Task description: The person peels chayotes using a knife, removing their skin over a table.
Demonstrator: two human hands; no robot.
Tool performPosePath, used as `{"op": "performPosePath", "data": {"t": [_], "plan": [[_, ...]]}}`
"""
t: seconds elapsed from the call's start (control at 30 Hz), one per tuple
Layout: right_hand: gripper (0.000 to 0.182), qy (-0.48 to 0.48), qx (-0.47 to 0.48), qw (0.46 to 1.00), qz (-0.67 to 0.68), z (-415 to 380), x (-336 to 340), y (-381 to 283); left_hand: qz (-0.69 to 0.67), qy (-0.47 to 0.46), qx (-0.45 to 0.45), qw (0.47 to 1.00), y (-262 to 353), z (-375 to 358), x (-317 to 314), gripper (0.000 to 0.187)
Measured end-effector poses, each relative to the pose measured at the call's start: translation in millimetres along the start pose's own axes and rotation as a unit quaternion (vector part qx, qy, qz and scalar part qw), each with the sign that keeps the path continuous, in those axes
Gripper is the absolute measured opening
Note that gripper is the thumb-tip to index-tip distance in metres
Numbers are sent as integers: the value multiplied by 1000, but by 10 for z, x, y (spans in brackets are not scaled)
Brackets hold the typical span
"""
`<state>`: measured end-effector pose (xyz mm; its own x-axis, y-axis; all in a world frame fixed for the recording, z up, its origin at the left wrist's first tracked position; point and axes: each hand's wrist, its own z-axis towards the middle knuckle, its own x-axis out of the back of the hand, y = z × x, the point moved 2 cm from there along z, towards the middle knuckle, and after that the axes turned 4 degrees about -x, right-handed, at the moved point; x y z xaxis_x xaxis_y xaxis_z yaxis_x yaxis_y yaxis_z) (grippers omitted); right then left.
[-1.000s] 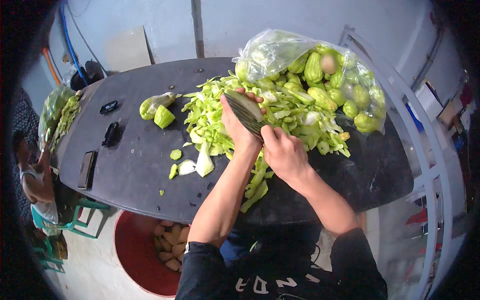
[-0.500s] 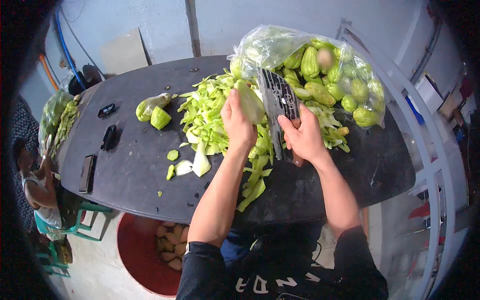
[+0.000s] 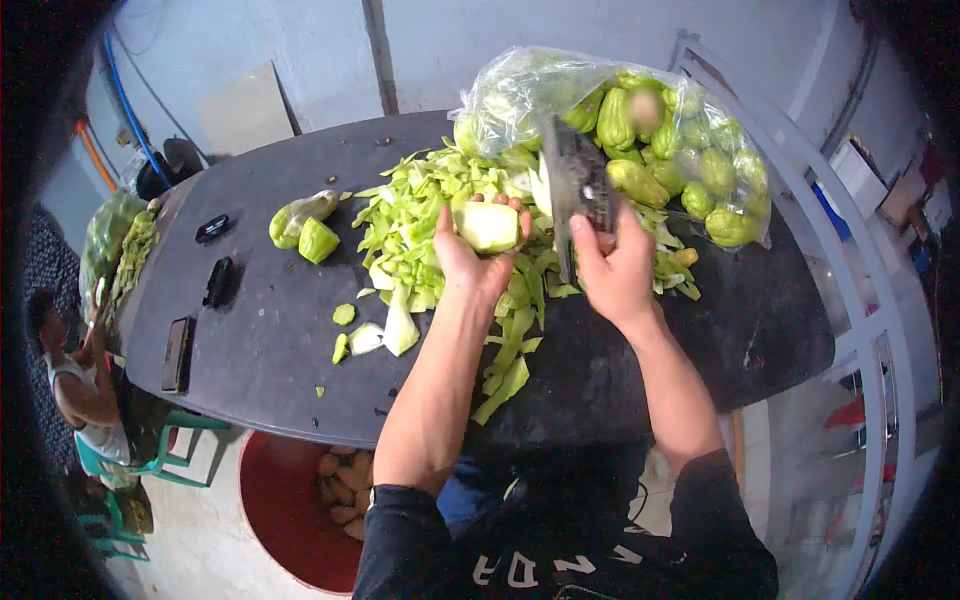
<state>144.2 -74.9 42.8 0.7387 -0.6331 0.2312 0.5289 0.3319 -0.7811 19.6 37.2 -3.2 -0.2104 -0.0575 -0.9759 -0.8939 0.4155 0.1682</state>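
Observation:
A peeled pale green chayote (image 3: 486, 227) rests in my left hand (image 3: 472, 262), a flat pale face turned up and the fingers curled round it. My right hand (image 3: 618, 262) grips a wide dark-bladed knife (image 3: 580, 185), its blade upright and blurred, a little right of the chayote and apart from it. Under and behind both hands lies a heap of light green peelings (image 3: 405, 215). Beyond it, unpeeled chayotes (image 3: 632, 180) fill a clear plastic bag (image 3: 530, 85).
On the dark table (image 3: 270, 330) lie two chayote pieces (image 3: 305, 225), small scraps (image 3: 345, 315) and black objects (image 3: 177, 355) at left. A red tub (image 3: 285, 500) stands below the front edge. A seated person (image 3: 88, 395) is far left; a metal railing (image 3: 850, 270) runs right.
My left hand has turned palm up, so the chayote now lies lower with its flat face showing. The knife has tilted and shifted slightly right, away from the chayote.

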Motion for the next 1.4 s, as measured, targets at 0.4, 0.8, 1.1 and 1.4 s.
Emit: {"op": "performPosePath", "data": {"t": [0.4, 0.8, 1.1, 1.4], "plan": [[17, 88, -66, 992, -65, 340, 873, 340, 535, 1, -334, 776, 1970, -1620, 198, 55], [23, 112, -48, 993, -3, 439, 1053, 370, 781, 253, -74, 567, 2446, -3207, 3522, 15], [21, 94, -32, 994, -46, 472, 1255, 444, 664, 176, 147, 712, 1690, -2904, 2372, 26], [19, 135, -49, 989, 35, 393, 1344, 620, 850, -266, -94, 446, 349, -1367, -499, 29]]}}
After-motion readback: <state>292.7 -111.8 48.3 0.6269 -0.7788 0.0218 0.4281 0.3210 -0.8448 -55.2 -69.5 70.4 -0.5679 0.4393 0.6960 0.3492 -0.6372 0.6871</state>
